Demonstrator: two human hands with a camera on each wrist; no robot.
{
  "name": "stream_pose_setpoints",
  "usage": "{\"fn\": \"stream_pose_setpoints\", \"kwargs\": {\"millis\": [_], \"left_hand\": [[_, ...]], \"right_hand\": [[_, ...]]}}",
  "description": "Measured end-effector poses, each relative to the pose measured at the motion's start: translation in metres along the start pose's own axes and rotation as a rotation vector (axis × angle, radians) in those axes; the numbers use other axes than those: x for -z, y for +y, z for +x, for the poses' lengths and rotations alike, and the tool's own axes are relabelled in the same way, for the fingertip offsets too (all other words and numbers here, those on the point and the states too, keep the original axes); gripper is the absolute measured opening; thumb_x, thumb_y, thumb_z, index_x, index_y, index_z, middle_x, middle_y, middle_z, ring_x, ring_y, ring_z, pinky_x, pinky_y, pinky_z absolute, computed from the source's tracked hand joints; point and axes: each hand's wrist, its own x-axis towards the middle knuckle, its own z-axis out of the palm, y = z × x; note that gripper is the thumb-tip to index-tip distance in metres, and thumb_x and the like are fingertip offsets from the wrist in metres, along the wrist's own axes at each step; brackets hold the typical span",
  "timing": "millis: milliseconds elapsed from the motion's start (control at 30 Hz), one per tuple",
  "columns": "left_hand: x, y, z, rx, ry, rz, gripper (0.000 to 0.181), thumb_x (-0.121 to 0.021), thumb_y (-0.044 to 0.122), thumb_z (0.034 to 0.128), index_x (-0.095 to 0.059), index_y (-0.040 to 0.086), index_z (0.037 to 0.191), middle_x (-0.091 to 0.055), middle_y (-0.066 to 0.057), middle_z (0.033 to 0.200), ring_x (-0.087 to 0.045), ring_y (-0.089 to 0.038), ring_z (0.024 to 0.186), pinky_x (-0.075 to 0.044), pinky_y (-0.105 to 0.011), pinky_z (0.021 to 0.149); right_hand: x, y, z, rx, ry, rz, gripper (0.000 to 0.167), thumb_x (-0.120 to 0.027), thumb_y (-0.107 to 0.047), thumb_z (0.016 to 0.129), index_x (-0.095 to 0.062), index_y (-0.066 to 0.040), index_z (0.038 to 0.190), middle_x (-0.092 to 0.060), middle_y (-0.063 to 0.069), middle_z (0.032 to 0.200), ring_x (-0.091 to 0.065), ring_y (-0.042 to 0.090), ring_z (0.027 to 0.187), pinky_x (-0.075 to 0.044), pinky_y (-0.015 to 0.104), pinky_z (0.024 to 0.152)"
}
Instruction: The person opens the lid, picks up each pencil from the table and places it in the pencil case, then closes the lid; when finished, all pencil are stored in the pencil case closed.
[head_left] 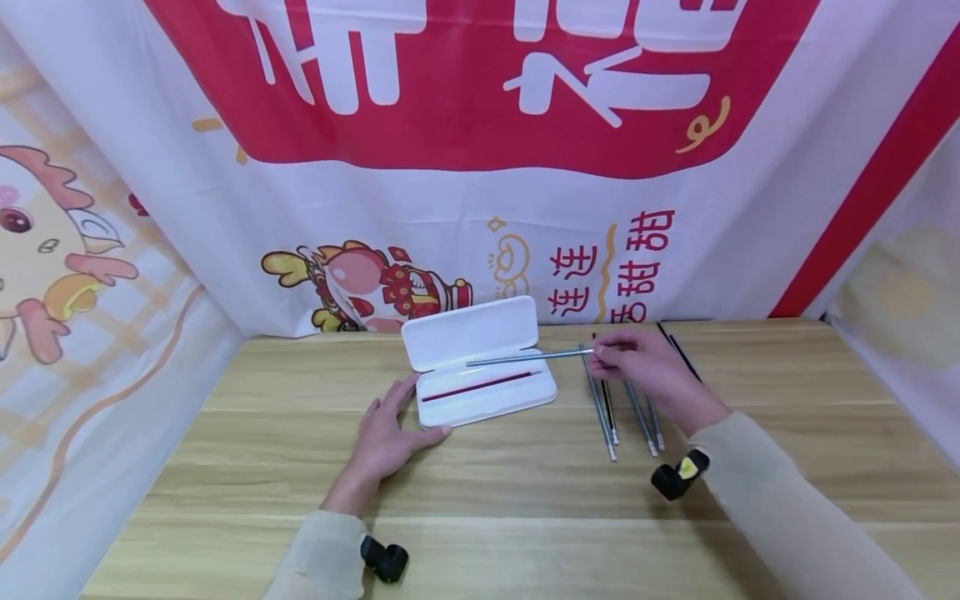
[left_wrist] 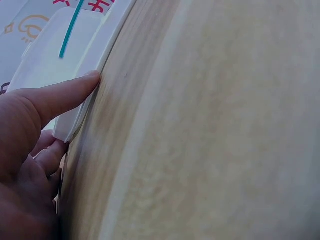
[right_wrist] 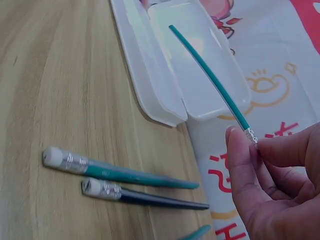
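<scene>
A white pencil case (head_left: 487, 410) lies with its lid (head_left: 471, 333) raised, and a dark red pencil (head_left: 480, 386) rests inside. My left hand (head_left: 384, 442) holds the case's left end, thumb along the front edge and fingers around the left side. In the left wrist view the fingers (left_wrist: 50, 157) bend at the case's corner. My right hand (head_left: 648, 371) pinches a green pencil (right_wrist: 212, 77) at its eraser end between thumb and fingertips. That pencil is held nearly level above the case, pointing left.
Several pencils, including a green one (head_left: 598, 408) and a black one (head_left: 608, 408), lie on the wooden table (head_left: 525, 517) right of the case, partly under my right hand. A printed white and red cloth (head_left: 480, 200) hangs behind the table.
</scene>
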Motion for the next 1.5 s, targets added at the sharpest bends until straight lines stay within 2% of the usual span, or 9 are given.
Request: {"fn": "stream_pose_setpoints", "kwargs": {"millis": [167,333,567,667,767,900,1100,1333,1500], "left_hand": [[-0.001,0.000,0.000,0.001,0.001,-0.007,0.100,-0.090,0.043,0.0875,-0.034,0.029,0.169,-0.037,-0.009,0.175,-0.012,-0.037,0.170,0.002,-0.056,0.140],[-0.003,0.000,0.001,-0.003,0.003,-0.014,0.100,-0.090,0.043,0.0875,-0.034,0.029,0.169,-0.037,-0.008,0.176,-0.012,-0.036,0.170,0.003,-0.055,0.140],[-0.003,0.001,0.002,-0.010,0.001,-0.020,0.100,-0.091,0.041,0.0871,-0.035,0.029,0.169,-0.038,-0.008,0.175,-0.012,-0.036,0.170,0.003,-0.054,0.140],[-0.003,0.000,0.002,-0.022,0.003,-0.021,0.100,-0.091,0.040,0.0871,-0.035,0.027,0.169,-0.038,-0.009,0.175,-0.012,-0.037,0.170,0.004,-0.055,0.140],[-0.002,0.000,0.003,-0.028,0.005,-0.018,0.100,-0.091,0.039,0.0873,-0.035,0.027,0.169,-0.037,-0.009,0.175,-0.013,-0.037,0.170,0.004,-0.054,0.140],[-0.001,0.000,0.003,-0.028,0.009,-0.018,0.099,-0.090,0.038,0.0877,-0.035,0.027,0.169,-0.038,-0.009,0.175,-0.012,-0.036,0.170,0.004,-0.054,0.140],[0.000,-0.001,0.002,-0.021,0.013,-0.019,0.098,-0.091,0.037,0.0876,-0.036,0.027,0.169,-0.038,-0.009,0.175,-0.013,-0.036,0.170,0.004,-0.054,0.140],[0.000,-0.003,0.002,-0.021,0.011,-0.016,0.097,-0.090,0.039,0.0880,-0.037,0.027,0.168,-0.038,-0.009,0.175,-0.012,-0.036,0.170,0.004,-0.054,0.140],[-0.001,-0.003,0.002,-0.020,0.011,-0.023,0.097,-0.090,0.039,0.0880,-0.037,0.027,0.168,-0.038,-0.009,0.175,-0.012,-0.036,0.170,0.005,-0.054,0.140]], "right_hand": [[-0.016,-0.003,0.016,0.021,-0.030,-0.020,0.035,-0.058,-0.010,0.111,-0.059,0.006,0.142,-0.069,0.026,0.135,-0.077,0.018,0.108,-0.062,0.042,0.110],[-0.029,-0.005,0.028,0.012,-0.029,-0.049,0.034,-0.060,-0.013,0.110,-0.062,0.004,0.140,-0.072,0.023,0.132,-0.077,0.014,0.102,-0.061,0.045,0.111],[-0.042,-0.006,0.037,0.024,-0.054,0.005,0.030,-0.061,-0.006,0.108,-0.064,0.008,0.134,-0.077,0.019,0.118,-0.078,0.013,0.094,-0.062,0.046,0.109],[-0.045,-0.006,0.039,0.032,-0.071,0.006,0.027,-0.061,-0.005,0.108,-0.065,0.008,0.132,-0.076,0.018,0.117,-0.078,0.013,0.093,-0.063,0.044,0.107],[-0.048,-0.006,0.043,0.029,-0.087,-0.006,0.028,-0.063,-0.006,0.107,-0.067,0.006,0.131,-0.077,0.018,0.116,-0.076,0.012,0.091,-0.066,0.037,0.100],[-0.053,-0.005,0.048,0.029,-0.078,-0.083,0.028,-0.067,-0.011,0.106,-0.070,0.002,0.131,-0.076,0.016,0.118,-0.072,0.014,0.094,-0.066,0.031,0.090],[-0.058,-0.002,0.052,0.018,-0.016,-0.259,0.025,-0.071,-0.022,0.105,-0.076,-0.013,0.127,-0.072,0.010,0.132,-0.065,0.026,0.110,-0.056,0.034,0.089],[-0.060,0.004,0.056,0.043,-0.002,-0.326,0.021,-0.072,-0.024,0.104,-0.079,-0.017,0.123,-0.074,0.009,0.130,-0.066,0.024,0.109,-0.057,0.032,0.086],[-0.063,0.007,0.059,0.044,0.002,-0.346,0.020,-0.071,-0.024,0.105,-0.079,-0.018,0.122,-0.073,0.009,0.133,-0.066,0.024,0.112,-0.057,0.033,0.089]]}}
